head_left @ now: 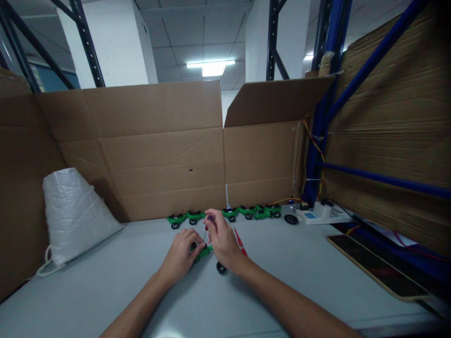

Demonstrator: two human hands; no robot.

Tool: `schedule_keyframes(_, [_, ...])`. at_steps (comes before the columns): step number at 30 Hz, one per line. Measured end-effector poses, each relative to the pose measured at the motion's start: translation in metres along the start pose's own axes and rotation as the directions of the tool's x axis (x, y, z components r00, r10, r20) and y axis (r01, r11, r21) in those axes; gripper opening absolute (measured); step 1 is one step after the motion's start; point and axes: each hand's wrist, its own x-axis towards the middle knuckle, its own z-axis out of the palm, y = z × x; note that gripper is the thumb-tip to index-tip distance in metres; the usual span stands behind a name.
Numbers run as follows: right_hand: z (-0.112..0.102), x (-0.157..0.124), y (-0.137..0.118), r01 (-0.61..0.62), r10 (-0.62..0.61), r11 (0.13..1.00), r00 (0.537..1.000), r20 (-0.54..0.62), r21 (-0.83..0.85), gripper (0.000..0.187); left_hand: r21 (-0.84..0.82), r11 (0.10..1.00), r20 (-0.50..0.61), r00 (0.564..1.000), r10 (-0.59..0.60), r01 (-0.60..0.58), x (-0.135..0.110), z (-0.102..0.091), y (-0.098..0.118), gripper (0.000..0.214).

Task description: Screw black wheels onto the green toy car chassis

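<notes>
My left hand point(181, 251) is closed on a small green toy vehicle point(204, 253), holding it low over the grey table. In my right hand point(222, 239) is a small screwdriver point(206, 233), gripped by its handle with the thin shaft pointing down at the toy vehicle. The fingers partly hide the toy and the tool's tip. A loose black wheel point(221, 268) lies just below my right hand. To the right of that hand rests a red screwdriver point(240, 241), partly covered by the wrist.
Several green toy vehicles point(248, 212) stand in a row along the cardboard wall point(158, 159). A black ring point(291, 219) lies near a white power strip point(324, 214). At right is a dark flat panel point(377, 267); at left, a white sack point(73, 216).
</notes>
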Motion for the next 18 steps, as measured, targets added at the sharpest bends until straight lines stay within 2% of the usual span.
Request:
schedule_keyframes(4, [0.0005,-0.0005,0.0031,-0.037,0.036,0.999,0.999,0.029,0.023,0.025,-0.004,1.0,0.005,1.0,-0.005,0.005,-0.0004,-0.0011,0.0004,0.015])
schedule_keyframes(18, [0.0018,-0.0013,0.0059,0.028,-0.027,1.0,0.999,0.045,-0.011,0.026,-0.016,1.0,0.033,0.999,0.009,-0.008,0.0,-0.0036,0.0019,0.025])
